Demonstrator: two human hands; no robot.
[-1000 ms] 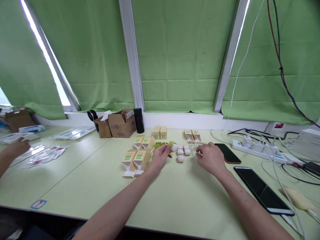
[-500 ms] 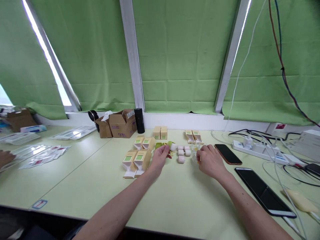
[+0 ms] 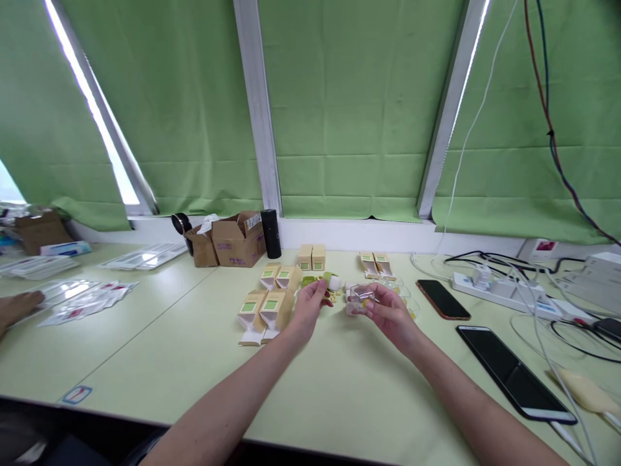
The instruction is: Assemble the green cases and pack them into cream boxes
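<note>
In my left hand (image 3: 310,304), pinched between thumb and fingers, is a small white piece with a green cover (image 3: 332,281). More green pieces (image 3: 307,281) lie just behind that hand. My right hand (image 3: 392,317) grips a clear plastic case (image 3: 361,294) by its side, tilted toward the left hand with a gap between them. Pinkish-white rounded blocks are mostly hidden behind this case. Other clear plastic cases (image 3: 411,305) lie behind and beside my right hand. Left of my left hand stand small open tan cartons (image 3: 276,307) with green labels.
More tan cartons (image 3: 311,257) stand at the back. Two phones (image 3: 514,372) and a power strip (image 3: 504,296) with tangled cables lie right. A cardboard box (image 3: 239,241) and black cylinder (image 3: 270,234) stand back left. Another person's hand (image 3: 22,305) is at far left by plastic packs (image 3: 87,304).
My right hand has lifted a clear plastic case from the table and moved left with it, over the pinkish-white blocks. The left hand stays nearly still. The other person's hand moved right.
</note>
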